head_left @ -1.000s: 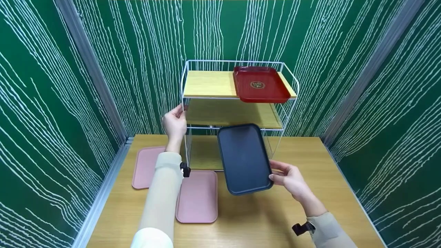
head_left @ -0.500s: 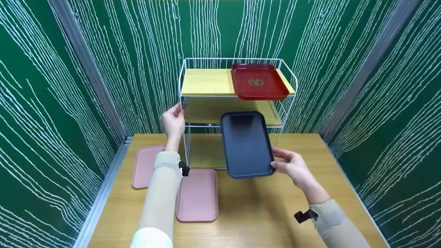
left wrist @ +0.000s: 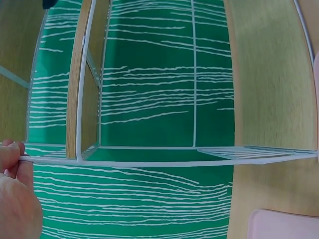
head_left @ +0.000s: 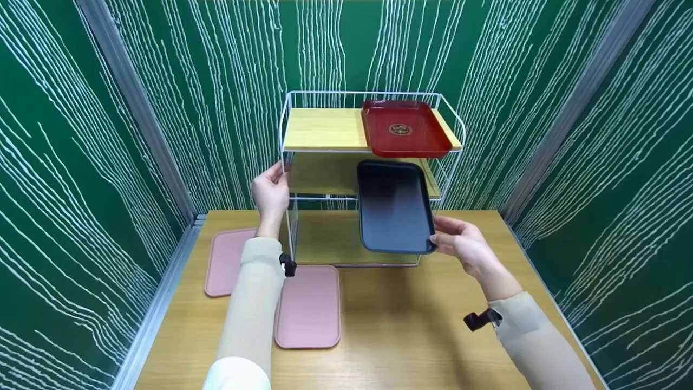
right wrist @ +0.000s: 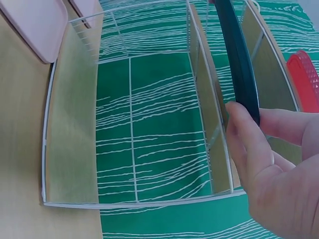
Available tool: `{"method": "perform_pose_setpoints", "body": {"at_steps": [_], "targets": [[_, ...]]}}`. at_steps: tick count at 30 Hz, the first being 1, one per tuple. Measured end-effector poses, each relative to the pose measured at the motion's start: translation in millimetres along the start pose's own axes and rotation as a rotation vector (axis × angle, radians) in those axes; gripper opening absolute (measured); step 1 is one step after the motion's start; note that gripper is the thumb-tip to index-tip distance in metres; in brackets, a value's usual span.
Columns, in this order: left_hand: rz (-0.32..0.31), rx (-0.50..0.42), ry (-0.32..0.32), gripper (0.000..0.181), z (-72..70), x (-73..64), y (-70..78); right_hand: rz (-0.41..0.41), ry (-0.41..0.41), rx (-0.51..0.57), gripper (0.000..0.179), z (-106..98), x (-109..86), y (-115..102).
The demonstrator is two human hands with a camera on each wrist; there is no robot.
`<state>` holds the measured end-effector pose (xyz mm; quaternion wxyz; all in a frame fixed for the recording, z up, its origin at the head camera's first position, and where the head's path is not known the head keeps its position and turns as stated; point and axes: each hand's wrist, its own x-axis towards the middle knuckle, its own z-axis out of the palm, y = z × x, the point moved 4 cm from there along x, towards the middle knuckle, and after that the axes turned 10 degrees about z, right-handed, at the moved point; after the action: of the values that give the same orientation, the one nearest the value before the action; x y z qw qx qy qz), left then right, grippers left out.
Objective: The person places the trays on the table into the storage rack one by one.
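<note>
My right hand pinches a dark blue-black tray by its near right corner. The tray is held in the air, its far end overlapping the middle shelf's opening in the head view. From the side, in the right wrist view, the same tray sits between the middle and top boards, with thumb and fingers on either face. At the left, my left hand grips the front left upright of a white wire rack, just below the top board. A red tray with a gold emblem lies on the right of the top shelf.
Two pink trays lie on the wooden table: one pink tray before the rack, another pink tray at its left, partly behind the left forearm. Green patterned walls enclose the table at the back and sides.
My right hand has moved up and forward with the dark tray, from low in front of the rack to the middle shelf's height. My left hand keeps its hold on the upright.
</note>
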<state>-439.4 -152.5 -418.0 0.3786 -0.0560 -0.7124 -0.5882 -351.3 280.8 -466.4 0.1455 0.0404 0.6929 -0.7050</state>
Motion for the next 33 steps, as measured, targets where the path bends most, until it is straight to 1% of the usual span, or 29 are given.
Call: {"method": "perform_pose_setpoints", "body": {"at_steps": [2,10,16,19,26,33], "targets": [[0.004,-0.005,0.001,0.030,-0.2,0.2,0.4,0.002,-0.005,0.013,0.070,-1,4.9,-6],[-0.016,-0.011,-0.006,0.030,-1.1,0.2,-0.3,0.027,-0.014,0.054,0.067,-5,21.0,-28],[-0.038,-0.009,-0.017,0.030,-2.1,-1.0,0.1,0.046,0.000,0.011,0.066,-7,29.7,-36],[-0.037,-0.007,-0.016,0.030,-2.3,-1.7,0.5,0.052,0.000,0.003,0.065,-7,33.9,-37],[-0.018,0.010,-0.004,0.032,-0.6,-1.0,0.4,0.075,-0.006,0.091,0.067,-9,39.3,-37],[-0.030,-0.013,-0.009,0.033,0.8,-1.5,0.0,0.096,0.021,0.204,0.064,-10,43.4,-33]]}}
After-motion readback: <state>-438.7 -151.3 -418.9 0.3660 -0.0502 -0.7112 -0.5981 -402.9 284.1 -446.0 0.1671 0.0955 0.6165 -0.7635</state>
